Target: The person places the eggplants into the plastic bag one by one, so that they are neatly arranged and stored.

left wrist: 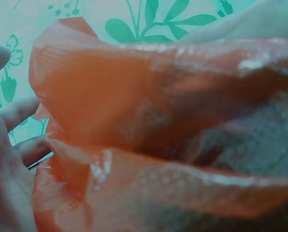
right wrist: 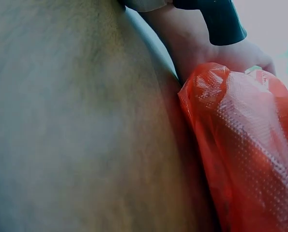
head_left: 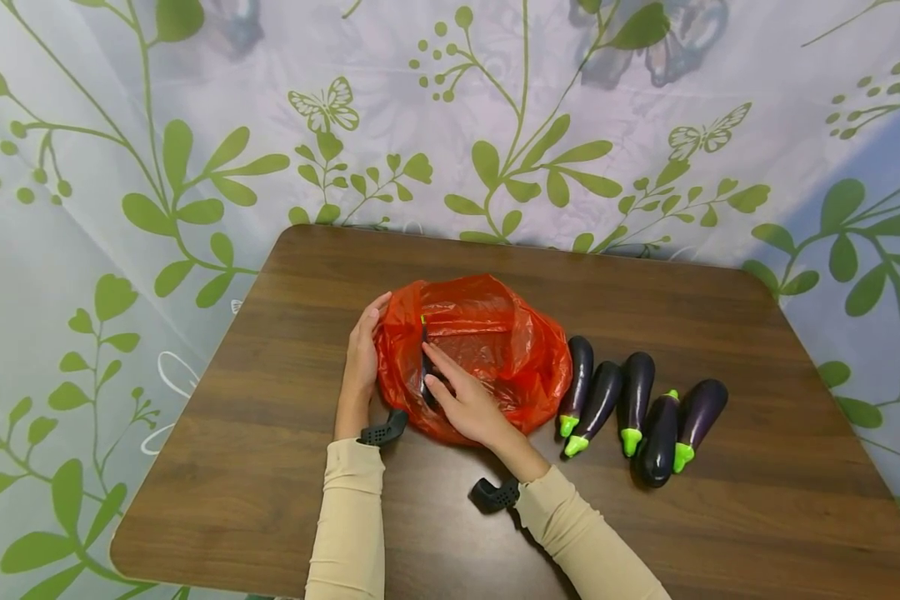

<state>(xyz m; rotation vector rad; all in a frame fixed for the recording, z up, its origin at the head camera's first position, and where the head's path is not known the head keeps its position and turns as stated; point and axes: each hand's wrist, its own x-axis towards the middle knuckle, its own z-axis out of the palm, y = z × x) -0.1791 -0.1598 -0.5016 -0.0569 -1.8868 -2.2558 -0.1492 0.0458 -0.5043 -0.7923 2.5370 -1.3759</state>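
Guiding an eggplant inside a red bag

Seen from above, the crinkled plastic bag sits on a brown wooden bench, its mouth facing up. One dark eggplant stands out inside the bag, along its left wall, with a green tip at the end away from the person. Whether it rests on the bag's bottom is hidden.

The left-hand grip is released: the palm lies along the bag's outer left side, the fingers touching the plastic without pinching it. The right-hand grip reaches over the near rim into the bag, also released, fingers fairly straight, over or against the eggplant; contact cannot be told for certain.

Five more eggplants lie to the right of the bag, the closest one right by its wall. Four have their green caps towards the person; the fourth along from the bag points its cap away. Behind the bag, past the bench, hangs a leafy backdrop.

To do this well, the left palm should steady the bag's side so the thin wall does not fold inward. Light pressure from straight fingers should suit the smooth, probably slippery skin. Lifting the right hand clear of the rim would avoid dragging the plastic.
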